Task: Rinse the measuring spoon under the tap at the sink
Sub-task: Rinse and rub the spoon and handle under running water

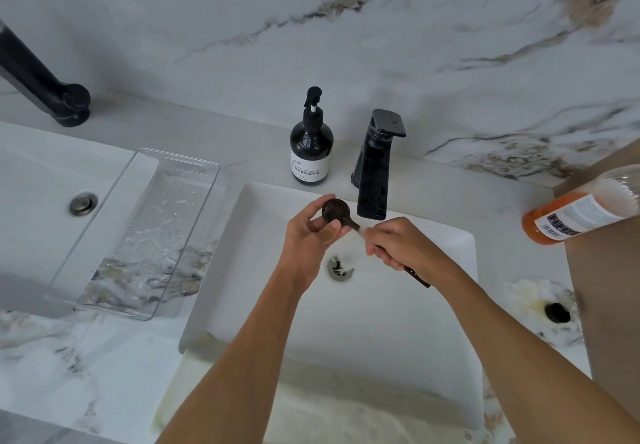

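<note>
A dark measuring spoon point(335, 211) with a round bowl and a long handle is held over the white sink point(398, 322). My left hand point(308, 241) pinches the bowl end between thumb and fingers. My right hand point(398, 243) is closed around the handle, whose dark end sticks out behind my wrist. The black tap point(374, 173) stands at the back rim, its spout just above and between my hands. Water splashes on the handle near my right fingertips. The drain point(339, 267) lies below my hands.
A dark pump soap bottle point(311, 146) stands left of the tap. A clear plastic tray point(138, 236) lies on the marble counter to the left, beside a second sink point(38, 180) and a black tap point(41, 80). An orange-filled bottle point(575, 215) lies tilted at right.
</note>
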Demonstrator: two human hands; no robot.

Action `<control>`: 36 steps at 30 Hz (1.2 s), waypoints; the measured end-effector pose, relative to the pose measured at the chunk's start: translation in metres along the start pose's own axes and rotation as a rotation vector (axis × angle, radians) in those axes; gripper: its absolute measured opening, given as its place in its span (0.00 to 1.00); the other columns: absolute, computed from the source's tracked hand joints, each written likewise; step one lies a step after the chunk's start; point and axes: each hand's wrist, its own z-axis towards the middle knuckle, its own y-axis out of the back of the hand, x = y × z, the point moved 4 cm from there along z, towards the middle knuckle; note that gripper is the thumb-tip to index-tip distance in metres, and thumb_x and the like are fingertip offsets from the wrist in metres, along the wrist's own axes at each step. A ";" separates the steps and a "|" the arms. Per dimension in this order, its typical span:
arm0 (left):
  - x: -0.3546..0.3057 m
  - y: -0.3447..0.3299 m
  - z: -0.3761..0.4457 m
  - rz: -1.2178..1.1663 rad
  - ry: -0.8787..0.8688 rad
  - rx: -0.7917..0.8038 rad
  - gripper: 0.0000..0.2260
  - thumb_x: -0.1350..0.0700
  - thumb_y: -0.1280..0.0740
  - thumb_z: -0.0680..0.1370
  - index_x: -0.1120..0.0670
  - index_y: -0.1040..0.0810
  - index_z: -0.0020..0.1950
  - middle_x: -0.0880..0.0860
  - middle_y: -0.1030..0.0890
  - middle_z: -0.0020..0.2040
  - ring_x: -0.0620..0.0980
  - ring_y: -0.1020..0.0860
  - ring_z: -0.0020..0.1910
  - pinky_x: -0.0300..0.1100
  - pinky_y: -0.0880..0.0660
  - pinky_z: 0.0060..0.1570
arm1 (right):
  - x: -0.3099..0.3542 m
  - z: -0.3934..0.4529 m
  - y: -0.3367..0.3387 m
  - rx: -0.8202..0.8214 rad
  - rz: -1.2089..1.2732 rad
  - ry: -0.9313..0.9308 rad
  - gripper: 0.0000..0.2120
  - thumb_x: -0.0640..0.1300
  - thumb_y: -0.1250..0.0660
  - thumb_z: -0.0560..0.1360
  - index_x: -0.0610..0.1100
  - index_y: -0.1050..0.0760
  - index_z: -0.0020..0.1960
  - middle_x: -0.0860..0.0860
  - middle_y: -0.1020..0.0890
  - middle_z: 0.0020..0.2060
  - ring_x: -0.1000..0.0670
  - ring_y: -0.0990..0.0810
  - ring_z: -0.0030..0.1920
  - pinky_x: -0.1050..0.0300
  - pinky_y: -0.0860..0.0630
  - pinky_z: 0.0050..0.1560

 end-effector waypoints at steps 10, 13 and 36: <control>-0.003 0.004 -0.001 0.011 0.001 -0.014 0.20 0.75 0.37 0.78 0.56 0.22 0.64 0.58 0.13 0.48 0.56 0.14 0.50 0.41 0.19 0.52 | -0.002 0.002 -0.006 0.006 -0.022 0.009 0.26 0.60 0.33 0.76 0.37 0.22 0.35 0.46 0.27 0.24 0.52 0.34 0.21 0.63 0.35 0.22; -0.003 0.004 -0.003 0.020 0.007 -0.011 0.20 0.75 0.36 0.78 0.56 0.22 0.64 0.59 0.13 0.48 0.57 0.14 0.50 0.41 0.19 0.52 | -0.001 0.002 -0.006 0.039 -0.033 0.017 0.26 0.61 0.35 0.78 0.39 0.22 0.35 0.49 0.27 0.22 0.53 0.33 0.21 0.62 0.34 0.23; -0.009 0.010 0.000 0.100 -0.015 -0.066 0.20 0.75 0.36 0.78 0.59 0.23 0.67 0.61 0.14 0.50 0.56 0.15 0.50 0.40 0.19 0.51 | -0.001 -0.003 -0.002 0.106 -0.056 0.051 0.19 0.47 0.39 0.83 0.37 0.21 0.40 0.49 0.27 0.25 0.51 0.31 0.23 0.58 0.31 0.30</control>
